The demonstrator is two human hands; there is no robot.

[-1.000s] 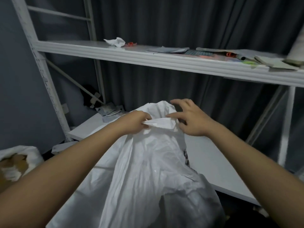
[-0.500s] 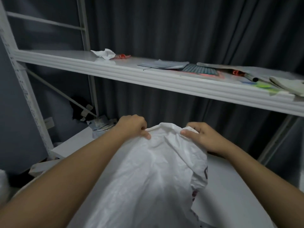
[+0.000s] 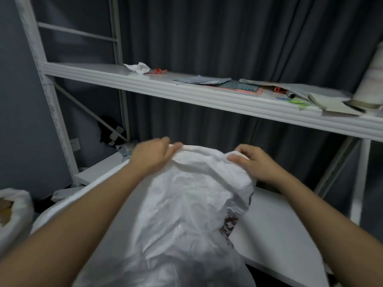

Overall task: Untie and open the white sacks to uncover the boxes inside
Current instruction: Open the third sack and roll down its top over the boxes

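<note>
The white sack stands in front of the person, leaning against the front edge of the lower shelf, its crumpled top reaching up between the two hands. The left hand pinches the sack's top edge on the left, thumb and fingers closed on the fabric; the right hand grips the same edge on the right, fingers curled over it. No tie or knot shows at the top, so the untying is probably done, though the folds may hide one. The mouth is spread flat rather than gaping, and no box is visible inside; some dark printed pattern shows along the sack's right side. What remains is to pull the rim apart and down until the contents appear.

Left of this sack, low at the frame's edge, a second white sack already lies open with something brown inside. Above the sack, the upper shelf carries papers and scraps.
</note>
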